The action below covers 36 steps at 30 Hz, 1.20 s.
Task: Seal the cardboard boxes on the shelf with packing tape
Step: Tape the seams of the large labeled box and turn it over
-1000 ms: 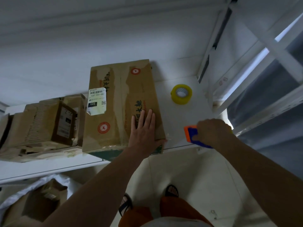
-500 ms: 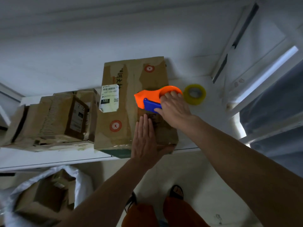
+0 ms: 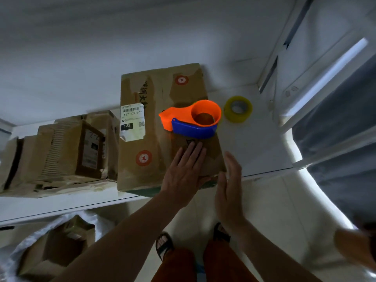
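A long cardboard box with a white shipping label and two red round stickers lies on the white shelf. An orange and blue tape dispenser lies on top of the box, held by no hand. My left hand presses flat on the box's near right corner, fingers straight. My right hand hovers edge-on just right of that corner, fingers straight, holding nothing. A yellow roll of packing tape sits on the shelf to the right of the box.
Smaller worn cardboard boxes stand to the left on the same shelf. Below the shelf at lower left a box sits in white plastic wrap. A white shelf upright rises at the right. My sandalled feet stand on a tiled floor.
My right hand carried the dispenser from the shelf's front edge onto the box, let it go there and drew back to the box's near right corner. The left hand stayed pressed on the box.
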Motion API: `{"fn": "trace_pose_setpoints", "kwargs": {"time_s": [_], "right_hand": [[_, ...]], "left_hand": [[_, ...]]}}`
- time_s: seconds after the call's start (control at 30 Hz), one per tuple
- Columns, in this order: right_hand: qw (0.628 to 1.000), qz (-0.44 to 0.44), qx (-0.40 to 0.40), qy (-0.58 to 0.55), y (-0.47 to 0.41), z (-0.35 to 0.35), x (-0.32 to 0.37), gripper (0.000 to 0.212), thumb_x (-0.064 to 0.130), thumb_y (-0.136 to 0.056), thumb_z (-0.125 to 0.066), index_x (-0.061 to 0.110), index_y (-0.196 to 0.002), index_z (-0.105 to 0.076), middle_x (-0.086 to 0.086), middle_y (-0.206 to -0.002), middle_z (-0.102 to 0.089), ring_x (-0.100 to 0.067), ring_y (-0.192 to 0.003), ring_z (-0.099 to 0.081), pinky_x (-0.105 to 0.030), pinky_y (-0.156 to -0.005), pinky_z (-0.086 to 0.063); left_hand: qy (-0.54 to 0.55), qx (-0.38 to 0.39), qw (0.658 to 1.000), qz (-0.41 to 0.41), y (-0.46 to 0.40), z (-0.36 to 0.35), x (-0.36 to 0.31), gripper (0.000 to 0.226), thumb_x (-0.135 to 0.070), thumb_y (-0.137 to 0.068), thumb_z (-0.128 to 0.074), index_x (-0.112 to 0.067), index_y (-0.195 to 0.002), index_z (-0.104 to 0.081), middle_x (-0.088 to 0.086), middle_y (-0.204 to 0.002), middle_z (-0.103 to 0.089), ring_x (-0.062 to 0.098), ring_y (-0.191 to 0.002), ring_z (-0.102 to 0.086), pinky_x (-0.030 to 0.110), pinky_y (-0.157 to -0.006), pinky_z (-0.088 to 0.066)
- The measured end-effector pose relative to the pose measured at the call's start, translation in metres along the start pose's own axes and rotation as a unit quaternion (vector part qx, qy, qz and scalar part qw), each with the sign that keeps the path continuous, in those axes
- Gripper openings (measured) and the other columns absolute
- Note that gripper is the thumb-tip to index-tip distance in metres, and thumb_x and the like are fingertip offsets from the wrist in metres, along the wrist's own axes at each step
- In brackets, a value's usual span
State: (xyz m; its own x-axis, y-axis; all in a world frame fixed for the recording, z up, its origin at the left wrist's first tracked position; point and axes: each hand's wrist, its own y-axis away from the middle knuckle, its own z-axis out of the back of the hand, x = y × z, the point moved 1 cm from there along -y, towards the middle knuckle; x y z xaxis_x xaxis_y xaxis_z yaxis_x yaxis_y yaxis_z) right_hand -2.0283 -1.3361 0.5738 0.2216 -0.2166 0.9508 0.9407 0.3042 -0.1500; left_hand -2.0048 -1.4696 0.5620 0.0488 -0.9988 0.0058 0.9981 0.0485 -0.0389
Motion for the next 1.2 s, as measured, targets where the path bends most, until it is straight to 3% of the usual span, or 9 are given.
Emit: {"fn": "trace_pose_setpoints", "kwargs": {"time_s": [0.2,0.4,0.57,0.63,0.7,0.77,0.83,0.97,1.2], "right_hand": [[0.996,-0.075,-0.017,0.045,-0.034,-0.020,-0.021,0.049,0.025,-0.098,-0.028,0.006,-0.142,-0.037,-0.007,-0.146,-0.042,-0.006,-0.130,-0.037,-0.005,-0.105,-0.027],[0.962,-0.226,-0.029,-0.149,-0.058,-0.024,-0.034,0.035,0.033,-0.104,-0.028,0.026,-0.121,-0.058,-0.001,-0.113,-0.065,-0.006,-0.098,-0.063,-0.021,-0.084,-0.050],[0.896,-0.311,-0.058,-0.312,-0.057,-0.023,-0.042,0.062,0.053,-0.099,-0.020,0.013,-0.124,-0.060,-0.010,-0.118,-0.067,-0.024,-0.109,-0.063,-0.043,-0.095,-0.050],[0.949,-0.247,-0.105,-0.166,-0.049,-0.020,-0.044,0.061,0.049,-0.101,-0.022,0.007,-0.133,-0.052,-0.013,-0.133,-0.055,-0.028,-0.124,-0.052,-0.044,-0.104,-0.042],[0.986,-0.007,-0.123,0.116,-0.037,-0.015,-0.038,0.058,0.043,-0.101,-0.026,0.000,-0.133,-0.048,-0.018,-0.139,-0.048,-0.030,-0.132,-0.040,-0.041,-0.111,-0.033],[0.930,0.238,0.009,0.278,-0.035,-0.015,-0.040,0.061,0.046,-0.099,-0.030,-0.002,-0.132,-0.048,-0.019,-0.140,-0.046,-0.031,-0.135,-0.036,-0.042,-0.113,-0.030],[0.853,0.355,0.108,0.367,-0.045,-0.011,-0.051,0.064,0.051,-0.097,-0.033,0.000,-0.133,-0.048,-0.017,-0.139,-0.050,-0.031,-0.134,-0.039,-0.045,-0.109,-0.036],[0.761,0.417,0.189,0.460,-0.067,0.010,-0.057,0.060,0.050,-0.099,-0.027,0.005,-0.138,-0.037,-0.015,-0.142,-0.047,-0.029,-0.134,-0.040,-0.044,-0.111,-0.034],[0.770,0.379,0.179,0.481,-0.050,0.019,-0.036,0.064,0.051,-0.099,-0.028,0.005,-0.143,-0.030,-0.015,-0.150,-0.034,-0.030,-0.141,-0.027,-0.043,-0.116,-0.024]], "left_hand": [[-0.026,-0.007,1.000,-0.007,0.001,-0.004,0.001,0.070,-0.051,-0.092,-0.023,-0.006,-0.146,-0.031,0.013,-0.153,-0.032,0.028,-0.142,-0.030,0.045,-0.114,-0.028],[-0.037,-0.010,0.999,-0.005,0.000,-0.009,0.002,0.074,-0.055,-0.092,-0.023,-0.006,-0.147,-0.031,0.013,-0.153,-0.032,0.029,-0.142,-0.030,0.046,-0.113,-0.032],[-0.040,-0.023,0.999,-0.010,0.001,-0.007,0.002,0.075,-0.056,-0.091,-0.027,-0.006,-0.145,-0.035,0.013,-0.151,-0.036,0.028,-0.140,-0.034,0.044,-0.113,-0.031],[-0.031,-0.019,0.999,-0.011,0.001,-0.005,0.000,0.076,-0.058,-0.090,-0.026,-0.005,-0.144,-0.037,0.013,-0.151,-0.037,0.028,-0.140,-0.035,0.043,-0.113,-0.031],[-0.029,-0.015,0.999,-0.034,0.002,-0.003,0.004,0.077,-0.057,-0.089,-0.025,-0.004,-0.143,-0.040,0.014,-0.149,-0.039,0.029,-0.138,-0.037,0.042,-0.112,-0.032],[-0.036,-0.022,0.995,-0.090,0.001,-0.001,0.016,0.075,-0.054,-0.089,-0.027,-0.003,-0.141,-0.042,0.015,-0.147,-0.042,0.029,-0.137,-0.039,0.041,-0.111,-0.035],[-0.045,-0.029,0.988,-0.148,-0.001,0.002,0.033,0.072,-0.054,-0.092,-0.030,-0.005,-0.143,-0.040,0.014,-0.148,-0.041,0.028,-0.138,-0.037,0.040,-0.111,-0.034],[-0.070,-0.024,0.982,-0.172,0.003,-0.001,0.045,0.069,-0.050,-0.096,-0.025,-0.004,-0.146,-0.035,0.015,-0.150,-0.037,0.028,-0.140,-0.034,0.040,-0.114,-0.027],[-0.110,-0.032,0.975,-0.190,0.024,0.000,0.055,0.072,-0.047,-0.093,-0.046,-0.002,-0.146,-0.029,0.017,-0.153,-0.031,0.028,-0.142,-0.029,0.039,-0.115,-0.021]]}}
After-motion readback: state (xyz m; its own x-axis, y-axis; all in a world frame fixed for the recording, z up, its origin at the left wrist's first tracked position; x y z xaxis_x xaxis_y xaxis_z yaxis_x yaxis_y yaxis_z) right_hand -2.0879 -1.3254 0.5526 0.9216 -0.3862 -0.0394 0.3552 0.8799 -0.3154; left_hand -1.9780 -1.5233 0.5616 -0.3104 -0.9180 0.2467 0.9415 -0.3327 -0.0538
